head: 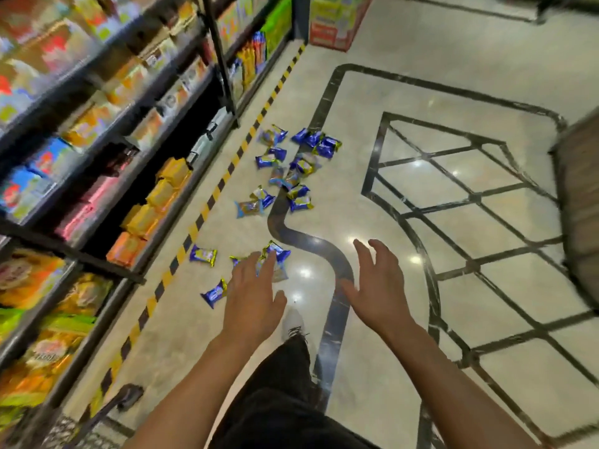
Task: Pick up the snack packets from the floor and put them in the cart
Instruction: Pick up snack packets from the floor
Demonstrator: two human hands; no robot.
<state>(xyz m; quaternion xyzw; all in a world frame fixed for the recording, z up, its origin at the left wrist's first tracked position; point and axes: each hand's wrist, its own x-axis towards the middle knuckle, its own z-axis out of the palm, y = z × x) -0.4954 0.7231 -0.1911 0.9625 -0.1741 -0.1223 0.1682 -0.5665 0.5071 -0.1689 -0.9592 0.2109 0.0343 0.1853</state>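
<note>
On the polished cream marble floor (372, 196) of a shop aisle, blue-and-gold snack packets (293, 171) lie scattered beside the shelving (97, 163) that runs along the left side. The larger cluster sits farther up the aisle, straddling the dark inlaid line (337, 270) that curves through the marble, and close to the yellow-and-black hazard tape (207, 209) marking the shelf base. A smaller group lies nearer the person: one packet (203, 255) just beside the tape, another (214, 293) a little closer in, and a crumpled one (277, 252) just past the fingertips of the left hand.

The left hand (251, 303) reaches forward, palm down, fingers straight and slightly spread, holding nothing; its fingertips overlap the nearest packets in view, though whether they touch cannot be told. The right hand (377, 286) is also extended, palm turned inward, fingers loosely spread and gently curved, holding nothing, above bare marble near the dark line. Both forearms are bare.

Below the arms, dark trousers (285, 384) and a white shoe (293, 322) show, the shoe planted next to the inlaid line. At the lower left corner, part of a cart (107, 413) with a dark handle and metal mesh is visible, close to the shelf base. The shelves hold yellow, orange and pink packaged goods, blurred.
</note>
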